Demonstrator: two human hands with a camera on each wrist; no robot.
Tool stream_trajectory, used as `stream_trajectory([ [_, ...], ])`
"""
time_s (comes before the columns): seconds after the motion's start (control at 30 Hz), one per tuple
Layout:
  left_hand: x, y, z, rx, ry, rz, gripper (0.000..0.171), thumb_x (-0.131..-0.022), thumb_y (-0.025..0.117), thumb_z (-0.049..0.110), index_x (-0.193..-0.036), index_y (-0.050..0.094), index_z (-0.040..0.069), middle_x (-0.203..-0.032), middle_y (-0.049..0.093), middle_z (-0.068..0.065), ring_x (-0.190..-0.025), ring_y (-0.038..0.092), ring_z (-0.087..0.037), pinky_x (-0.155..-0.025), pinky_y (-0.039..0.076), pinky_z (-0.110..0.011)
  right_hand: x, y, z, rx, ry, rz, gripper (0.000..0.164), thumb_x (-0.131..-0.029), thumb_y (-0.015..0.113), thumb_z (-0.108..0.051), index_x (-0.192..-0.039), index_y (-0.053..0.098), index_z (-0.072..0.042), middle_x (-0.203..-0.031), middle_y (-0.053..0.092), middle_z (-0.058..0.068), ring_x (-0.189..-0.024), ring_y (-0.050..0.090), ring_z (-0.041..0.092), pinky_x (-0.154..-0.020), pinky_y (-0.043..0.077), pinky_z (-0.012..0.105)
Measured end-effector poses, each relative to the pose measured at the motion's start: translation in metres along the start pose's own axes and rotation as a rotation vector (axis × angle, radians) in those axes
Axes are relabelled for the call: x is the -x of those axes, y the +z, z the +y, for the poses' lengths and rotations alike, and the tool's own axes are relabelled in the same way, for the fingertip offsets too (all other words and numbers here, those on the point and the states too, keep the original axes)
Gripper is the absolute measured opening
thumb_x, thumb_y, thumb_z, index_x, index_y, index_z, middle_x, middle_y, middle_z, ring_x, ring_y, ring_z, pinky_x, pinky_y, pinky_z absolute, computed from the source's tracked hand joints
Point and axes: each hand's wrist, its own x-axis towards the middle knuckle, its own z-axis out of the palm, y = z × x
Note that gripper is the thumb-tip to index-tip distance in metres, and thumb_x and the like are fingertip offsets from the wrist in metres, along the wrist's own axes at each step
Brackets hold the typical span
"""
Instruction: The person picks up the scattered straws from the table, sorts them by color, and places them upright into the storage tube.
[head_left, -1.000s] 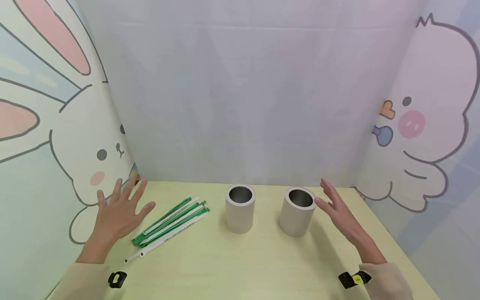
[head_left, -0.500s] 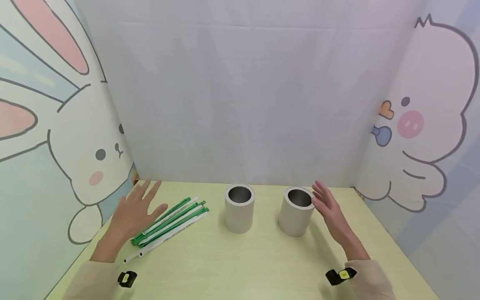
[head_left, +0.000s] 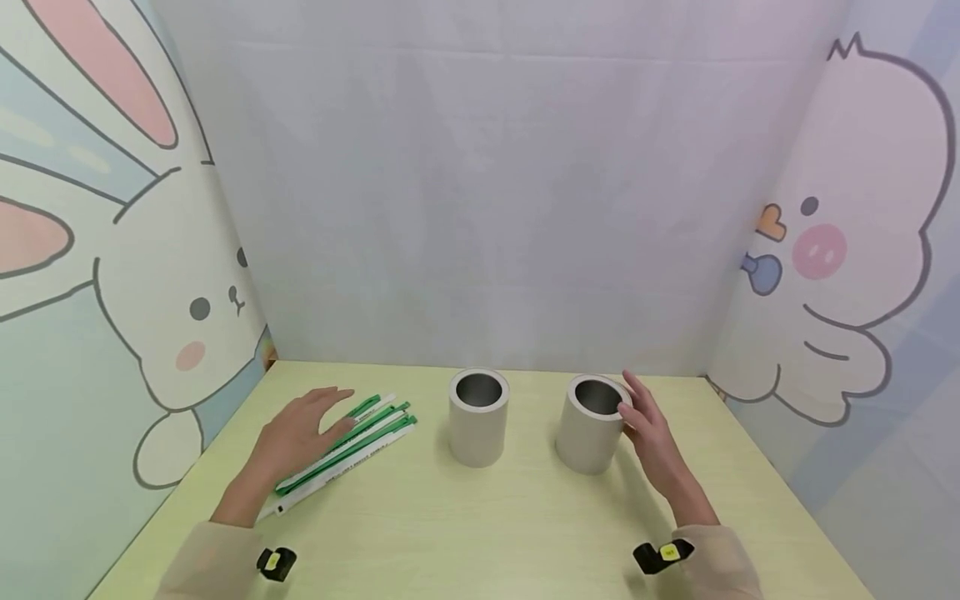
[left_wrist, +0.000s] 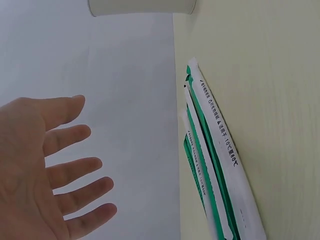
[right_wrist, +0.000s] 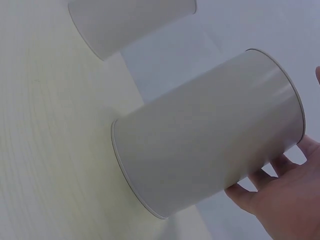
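Green-and-white wrapped straws (head_left: 352, 454) lie toward worktop's (head_left: 450, 525) left edge; left hand (head_left: 296, 429) hovers above, fingers apart; grey cup (head_left: 477, 433) stands near far edge; second grey cup (head_left: 587, 442) stands rightward; right hand (head_left: 654, 446) beside it, fingers apart, contact unclear.

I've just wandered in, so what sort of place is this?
This looks like a small screened-off booth, perhaps for filming handwork: a pale table, cartoon-printed side panels to its left and right, and small black devices at both of the person's wrists.
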Motion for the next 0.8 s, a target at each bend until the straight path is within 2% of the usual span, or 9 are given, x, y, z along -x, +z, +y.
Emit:
stream_trajectory([
  [0.2,0.002,0.011,0.007,0.052,-0.023,0.01,0.05,-0.104,0.07,0.036,-0.149,0.062,0.016,-0.15,0.06,-0.018,-0.134,0.056,-0.048,-0.095,0.051,-0.074,-0.001,-0.003,0.008,-0.012,-0.001,-0.046,0.067,-0.115,0.04,-0.024,-0.172,0.007,-0.012,-0.171,0.015,0.024,-0.14,0.038,0.001,-0.105,0.039,0.011],
  [0.37,0.001,0.018,0.011,0.102,-0.027,-0.002,0.05,-0.103,0.071,0.032,-0.147,0.063,0.012,-0.142,0.066,-0.017,-0.126,0.063,-0.045,-0.093,0.055,-0.067,-0.003,-0.005,0.013,-0.04,-0.02,-0.058,0.068,-0.114,0.041,-0.018,-0.171,0.005,-0.008,-0.171,0.016,0.021,-0.14,0.038,0.0,-0.106,0.039,0.012],
  [0.57,0.0,0.025,0.009,0.139,-0.033,-0.043,0.044,-0.1,0.075,0.023,-0.14,0.067,0.01,-0.123,0.074,-0.012,-0.104,0.07,-0.03,-0.078,0.058,-0.049,-0.004,-0.003,0.018,-0.086,-0.037,-0.048,0.069,-0.112,0.043,-0.011,-0.17,0.007,-0.006,-0.163,0.029,0.007,-0.139,0.041,0.0,-0.105,0.041,0.014],
  [0.8,0.004,0.031,0.009,0.159,-0.048,-0.117,0.039,-0.096,0.079,0.017,-0.133,0.072,0.008,-0.119,0.076,-0.012,-0.101,0.072,-0.029,-0.08,0.059,-0.047,-0.003,-0.004,0.023,-0.088,-0.052,-0.045,0.066,-0.112,0.042,-0.01,-0.17,0.01,-0.006,-0.158,0.034,-0.002,-0.138,0.042,0.001,-0.105,0.042,0.015],
])
